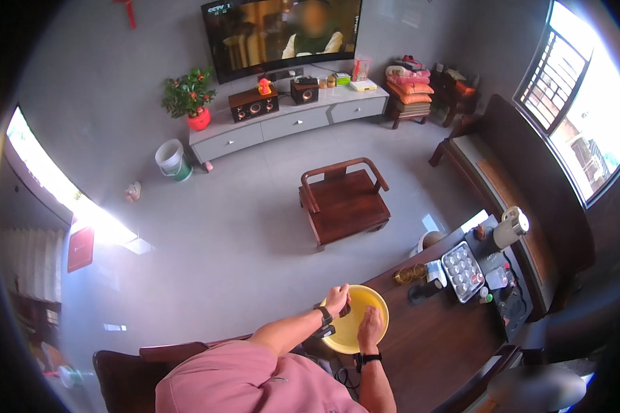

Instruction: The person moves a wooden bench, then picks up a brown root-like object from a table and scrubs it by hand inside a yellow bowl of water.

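A round yellow basin (364,294) sits at the left edge of the dark wooden table (434,346), right before me. Over its left rim my left hand (337,301) is closed around a small dark reddish-brown object (345,310), too small to name. My right hand (371,326) hangs inside the basin on the right, fingers curled down; whether they hold anything is hidden. The visible part of the basin's bottom is plain yellow. Both wrists wear black straps.
Further along the table stand amber glasses (411,273), a dark cylinder (434,287), a tray of cups (463,271) and a vacuum jug (511,228). A wooden armchair (346,206) is on the floor beyond. A bucket (173,161) stands beside the TV cabinet (284,124).
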### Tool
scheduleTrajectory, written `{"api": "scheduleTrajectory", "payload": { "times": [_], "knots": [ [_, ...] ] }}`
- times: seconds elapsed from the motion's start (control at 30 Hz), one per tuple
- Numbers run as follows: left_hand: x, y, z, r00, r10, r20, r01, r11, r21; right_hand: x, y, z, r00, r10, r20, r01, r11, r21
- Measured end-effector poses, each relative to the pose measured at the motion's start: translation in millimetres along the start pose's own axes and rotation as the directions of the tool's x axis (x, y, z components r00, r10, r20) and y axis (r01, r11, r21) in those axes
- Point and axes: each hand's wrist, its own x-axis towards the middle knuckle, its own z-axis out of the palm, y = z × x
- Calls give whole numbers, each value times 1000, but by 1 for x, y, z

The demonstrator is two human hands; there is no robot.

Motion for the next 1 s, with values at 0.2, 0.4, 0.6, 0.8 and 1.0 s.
{"api": "scheduleTrajectory", "payload": {
  "times": [0.2, 0.4, 0.6, 0.8, 1.0],
  "knots": [
    [-14, -3, -6, 996, -9, 89, 1, 996, 84, -57, 70, 31, 391, 719, 574, -895, 153, 418],
    [-56, 39, 34, 888, -34, 460, 77, 994, -75, -35, 55, 3, 512, 476, 715, -769, -119, 629],
    [-65, 59, 43, 704, -62, 708, 331, 910, -249, -36, 43, -43, 739, 495, 458, -481, -89, 872],
    [-11, -60, 25, 732, -533, 425, 346, 827, 442, -49, 52, -51, 581, 731, 359, -679, 191, 709],
    [-55, 7, 16, 517, -355, 779, 489, 869, 72, -55, 46, -10, 731, 649, 210, -652, 576, 493]
  ]
}}
